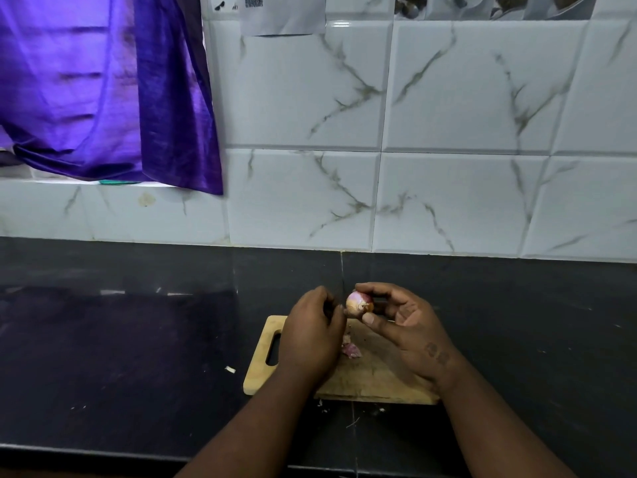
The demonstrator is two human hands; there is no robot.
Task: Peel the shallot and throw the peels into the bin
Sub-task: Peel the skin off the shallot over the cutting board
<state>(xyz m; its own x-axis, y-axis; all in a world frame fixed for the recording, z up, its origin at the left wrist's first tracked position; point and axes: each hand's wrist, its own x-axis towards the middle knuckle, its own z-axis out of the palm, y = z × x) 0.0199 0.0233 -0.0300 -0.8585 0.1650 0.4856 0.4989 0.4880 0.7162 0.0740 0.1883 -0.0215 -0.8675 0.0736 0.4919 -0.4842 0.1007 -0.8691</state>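
Item 1, shallot (359,305): a small bulb, pink-purple on top and brown at the near end. You hold it in the air above the far edge of the board, between your two hands.

Item 2, your right hand (410,326): palm turned towards you. The fingers curve over the top of the shallot and the thumb presses up from below, so the bulb is pinched firmly between them.

Item 3, your left hand (312,334): back towards the camera, fingers curled, with the tips right against the shallot's left side. The hand hides its own fingertips, so you cannot tell whether they are pinching skin or only touching it.

Item 4, cutting board (372,377): pale wood with a slot handle at its left end. It lies flat on the counter below both hands.

Item 5, peels (351,350): a small heap of pinkish skin (two or three pieces, possibly more under your left hand) on the board just right of that hand.

Item 6, countertop (120,339): black and glossy. A white scrap (230,369) lies left of the board and fine bits (351,414) lie along its near edge.

Item 7, wall tiles (448,132): white with grey veining, rising behind the counter. A purple cloth (103,91) hangs at upper left.
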